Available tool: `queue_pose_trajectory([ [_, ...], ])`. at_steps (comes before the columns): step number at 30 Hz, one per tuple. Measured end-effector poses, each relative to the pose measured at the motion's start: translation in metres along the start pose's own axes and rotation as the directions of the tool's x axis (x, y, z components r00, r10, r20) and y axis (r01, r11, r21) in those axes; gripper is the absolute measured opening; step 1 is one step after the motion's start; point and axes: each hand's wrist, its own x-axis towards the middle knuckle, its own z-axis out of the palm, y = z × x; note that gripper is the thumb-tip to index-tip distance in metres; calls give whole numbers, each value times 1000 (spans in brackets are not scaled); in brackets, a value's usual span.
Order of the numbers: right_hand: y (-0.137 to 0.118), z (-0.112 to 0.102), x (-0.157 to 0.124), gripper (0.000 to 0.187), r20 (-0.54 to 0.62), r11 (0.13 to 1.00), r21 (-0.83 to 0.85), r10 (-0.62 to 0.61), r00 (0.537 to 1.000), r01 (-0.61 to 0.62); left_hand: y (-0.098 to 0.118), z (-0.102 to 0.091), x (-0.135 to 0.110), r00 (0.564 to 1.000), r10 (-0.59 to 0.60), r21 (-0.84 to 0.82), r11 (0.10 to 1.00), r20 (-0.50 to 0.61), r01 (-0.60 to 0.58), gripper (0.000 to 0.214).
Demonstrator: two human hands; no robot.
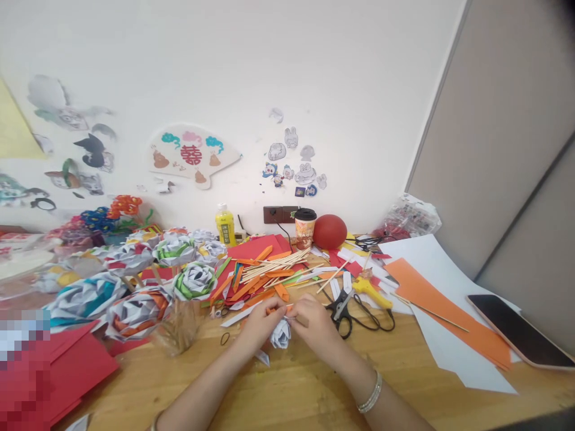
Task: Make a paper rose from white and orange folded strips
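Pinching paper rose [281,337]: left hand [259,324], right hand [317,327] | scissors [343,309] just right | skewers [275,266] behind

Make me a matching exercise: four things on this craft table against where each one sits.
Things:
1 paper flower
2 scissors
3 phone
4 yellow bottle

Places:
A at the table's right edge
B by the wall, left of the socket
C held between left hand and right hand
D lying just right of the right hand

Pairs: 1-C, 2-D, 3-A, 4-B
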Motion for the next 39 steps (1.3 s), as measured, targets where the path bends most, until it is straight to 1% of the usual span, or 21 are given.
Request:
queue_pose_trajectory([
  [2, 0, 1, 0, 19, 13, 995, -46, -93, 996, 93, 1, 0, 0, 1000, 14, -5, 1000, -23, -15, 19],
  [3, 0, 2, 0, 19, 18, 991, -62, -119, 993, 120, 1, 1, 0, 999, 18, -15, 1000, -30, -19, 18],
  [4, 0, 3, 0, 18, 18, 990, -72, -124, 992, 125, 0, 0, 1, 999, 21, -22, 1000, -36, -22, 18],
  [7, 0, 4, -2, 13, -7, 995, -57, -76, 997, 76, -3, -1, 3, 998, 22, -35, 999, -59, -24, 20],
  [8, -1, 4, -3, 13, -13, 995, -55, -84, 996, 83, -4, -2, 3, 997, 24, -39, 999, -74, -27, 20],
  [12, -8, 1, -4, 23, 17, 975, -97, -198, 980, 199, -4, -4, 4, 989, 38, -59, 997, -145, -46, 22],
  [14, -12, 0, -4, 27, 20, 980, -88, -179, 984, 180, -1, -5, 3, 985, 42, -72, 996, -167, -55, 23],
  [17, -17, -1, -2, 30, -28, 996, -34, -78, 997, 77, 4, -5, 1, 978, 47, -87, 994, -204, -66, 26],
  [18, -18, -1, -2, 30, -40, 998, -27, -62, 997, 61, 5, -4, 0, 974, 48, -90, 994, -222, -69, 26],
  [23, -23, 5, -7, 35, -34, 985, -116, -130, 991, 125, 5, -2, -3, 949, 57, -123, 987, -309, -100, 27],
  [27, -30, 10, -12, 40, -64, 986, -138, -98, 993, 88, 4, -1, -4, 928, 65, -146, 981, -366, -126, 30],
  [30, -37, 11, -13, 45, -34, 983, -154, -110, 993, 103, 3, 1, -6, 902, 61, -149, 979, -428, -137, 32],
  [32, -39, 9, -13, 48, -41, 986, -149, -86, 995, 79, 3, 2, -7, 901, 50, -169, 976, -431, -135, 32],
  [34, -40, 7, -12, 46, -80, 990, -133, -47, 996, 36, 4, 4, -8, 917, 54, -195, 970, -396, -142, 31],
  [35, -40, 7, -12, 45, -90, 991, -131, -48, 995, 36, 5, 4, -9, 921, 62, -205, 967, -384, -151, 31],
  [36, -40, 6, -13, 46, -90, 990, -133, -66, 994, 54, 6, 4, -10, 921, 67, -213, 964, -384, -159, 31],
  [39, -40, 4, -14, 51, -58, 981, -128, -152, 987, 144, 8, 4, -12, 899, 54, -232, 958, -436, -170, 32],
])
